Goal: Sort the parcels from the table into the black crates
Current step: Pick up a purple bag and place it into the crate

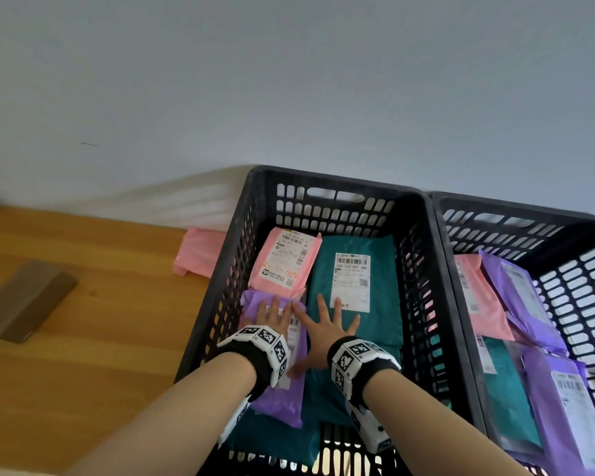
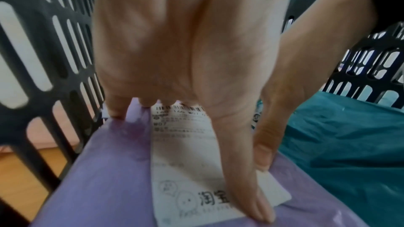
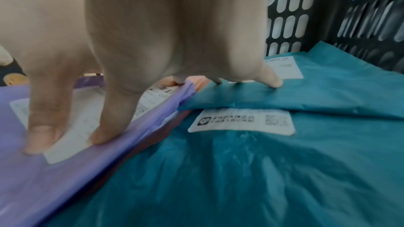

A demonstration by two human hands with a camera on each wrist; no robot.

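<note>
Parcels fill the left black crate (image 1: 241,255) on the bench (image 1: 83,338): inside it a teal parcel (image 1: 385,297), a purple parcel (image 1: 282,403), both hands flat, left hand (image 1: 273,316) pressing purple, right hand (image 1: 325,326) spread across both.

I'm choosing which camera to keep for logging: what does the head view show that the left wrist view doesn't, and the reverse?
Only the head view shows the second black crate with its parcels, the pink parcel and brown box on the table, and the pink parcel in the crate. Only the left wrist view shows the label's printed logo up close. Both show the left hand and the right hand flat on the purple parcel, and the teal parcel.
</note>
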